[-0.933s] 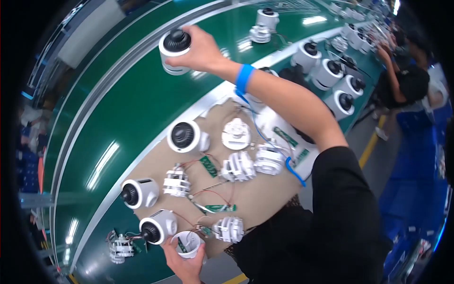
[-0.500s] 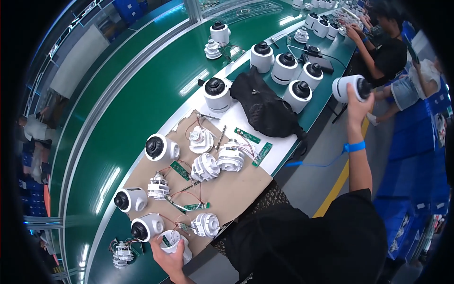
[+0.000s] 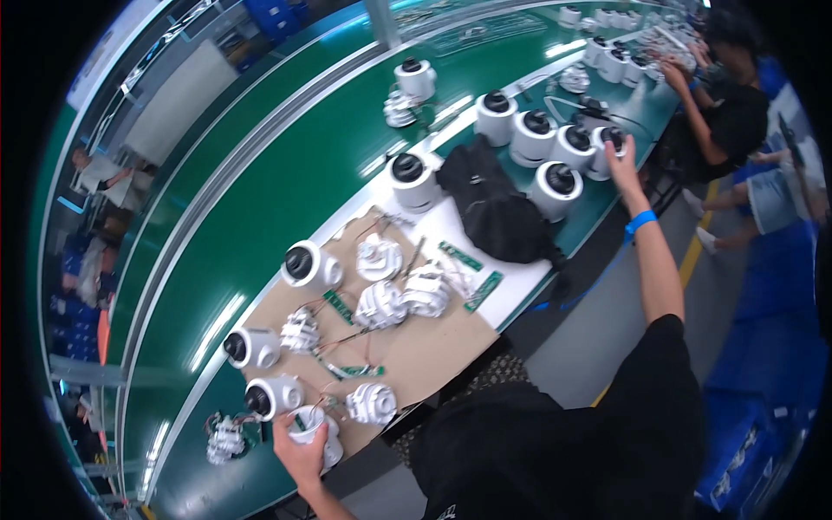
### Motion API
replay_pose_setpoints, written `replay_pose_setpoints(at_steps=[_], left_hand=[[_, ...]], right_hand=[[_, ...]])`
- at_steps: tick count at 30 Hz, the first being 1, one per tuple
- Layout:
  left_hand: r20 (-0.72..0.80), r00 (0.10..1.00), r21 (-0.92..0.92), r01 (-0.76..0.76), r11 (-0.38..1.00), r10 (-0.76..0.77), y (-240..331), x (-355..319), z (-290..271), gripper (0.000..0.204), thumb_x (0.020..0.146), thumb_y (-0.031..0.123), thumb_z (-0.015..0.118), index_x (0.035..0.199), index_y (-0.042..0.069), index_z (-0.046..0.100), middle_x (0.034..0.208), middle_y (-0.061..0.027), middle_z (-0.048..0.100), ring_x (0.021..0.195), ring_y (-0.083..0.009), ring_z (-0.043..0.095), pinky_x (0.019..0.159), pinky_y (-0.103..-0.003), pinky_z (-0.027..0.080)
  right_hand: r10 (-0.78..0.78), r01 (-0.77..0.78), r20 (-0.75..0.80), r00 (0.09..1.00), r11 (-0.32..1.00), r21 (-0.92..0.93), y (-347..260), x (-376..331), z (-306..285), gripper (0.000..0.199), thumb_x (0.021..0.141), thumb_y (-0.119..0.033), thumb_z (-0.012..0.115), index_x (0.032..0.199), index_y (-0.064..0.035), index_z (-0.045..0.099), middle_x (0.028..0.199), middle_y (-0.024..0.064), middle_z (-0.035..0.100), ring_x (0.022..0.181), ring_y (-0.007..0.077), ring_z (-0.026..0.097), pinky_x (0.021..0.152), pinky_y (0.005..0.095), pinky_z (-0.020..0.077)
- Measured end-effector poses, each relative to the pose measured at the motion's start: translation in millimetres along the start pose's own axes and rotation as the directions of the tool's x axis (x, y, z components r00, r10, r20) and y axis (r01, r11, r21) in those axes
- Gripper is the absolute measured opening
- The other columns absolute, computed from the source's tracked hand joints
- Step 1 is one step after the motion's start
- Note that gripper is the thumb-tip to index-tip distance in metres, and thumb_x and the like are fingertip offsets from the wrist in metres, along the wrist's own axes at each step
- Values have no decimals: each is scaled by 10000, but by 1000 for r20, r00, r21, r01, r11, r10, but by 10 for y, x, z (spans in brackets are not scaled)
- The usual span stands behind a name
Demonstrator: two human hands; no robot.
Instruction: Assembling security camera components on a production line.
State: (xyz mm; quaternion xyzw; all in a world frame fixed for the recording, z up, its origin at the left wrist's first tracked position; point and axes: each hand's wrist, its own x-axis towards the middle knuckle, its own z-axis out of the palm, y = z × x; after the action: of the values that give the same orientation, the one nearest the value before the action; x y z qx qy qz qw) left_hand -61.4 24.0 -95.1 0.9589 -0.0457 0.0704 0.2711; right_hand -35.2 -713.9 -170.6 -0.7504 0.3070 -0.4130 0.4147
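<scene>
Head view, right hand: your right hand (image 3: 626, 171) is reaching across the surface (image 3: 598, 208), its grip clamping a black-capped camera housing (image 3: 598, 165) at the end of the clustered row.
Left hand: your left hand (image 3: 301, 455) is wrapping an open white cup (image 3: 332, 444) near the brown sheet (image 3: 442, 347); this grip is holding the cup's sides, with a green board showing inside.
Capped units: these are looking assembled from outside, though their insides are not showing.
Open units: the cup and the bare, wired white frames (image 3: 372, 404) are seemingly awaiting closing up.
Housing count: five are standing clustered beside the black bag (image 3: 494, 204), counting yours; one is standing on the white sheet (image 3: 518, 279), three are lying on the brown sheet, one is standing on the conveyor belt (image 3: 260, 199); farther ones are blurring together.
Frame count: five are lying on or edging the brown sheet, one is sitting left of it.
Loose boards: four green circuit boards (image 3: 483, 292) are lying outside the cup.
</scene>
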Motion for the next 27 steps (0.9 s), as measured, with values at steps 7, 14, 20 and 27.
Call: replay_pose_setpoints(at_steps=[7, 14, 20, 27], left_hand=[[-32, 999, -23, -24, 999, 24, -149, -3, -16, 542, 532, 179, 778, 960, -22, 514, 985, -186, 558, 920, -340, 555, 841, -378, 428], [29, 999, 5, -20, 1000, 20, 31, 94, 44, 601, 526, 263, 800, 975, -23, 522, 999, -202, 557, 926, -365, 554, 825, -400, 437], [6, 1000, 12, -15, 1000, 15, 154, 83, -30, 611, 515, 268, 834, 962, -12, 526, 1020, -205, 568, 907, -373, 569, 777, -402, 467], [-18, 1000, -31, 17, 999, -18, 141, 117, -39, 616, 504, 258, 839, 956, -18, 524, 1014, -210, 570, 854, -348, 598, 720, -379, 496]], right_hand=[[-376, 379, -57, 925, 897, 227, -1486, -534, 229, 437, 844, -192, 605, 1202, 8, 453, 1212, 136, 469, 1101, 197, 475, 866, 303, 426], [-580, 524, 447, 681, 813, 256, -2908, -729, 1736, 243, 784, -157, 629, 974, -9, 600, 897, 108, 636, 808, 175, 625, 680, 275, 492], [-275, 537, 685, 674, 820, -199, -2363, -93, 3495, 695, 663, -452, 707, 1098, 65, 543, 1087, 267, 575, 1015, 359, 573, 876, 375, 455], [-252, 687, 789, 560, 674, -272, -1803, 234, 4210, 788, 609, -395, 790, 1191, 13, 448, 1161, 219, 546, 1076, 353, 535, 914, 387, 429]])
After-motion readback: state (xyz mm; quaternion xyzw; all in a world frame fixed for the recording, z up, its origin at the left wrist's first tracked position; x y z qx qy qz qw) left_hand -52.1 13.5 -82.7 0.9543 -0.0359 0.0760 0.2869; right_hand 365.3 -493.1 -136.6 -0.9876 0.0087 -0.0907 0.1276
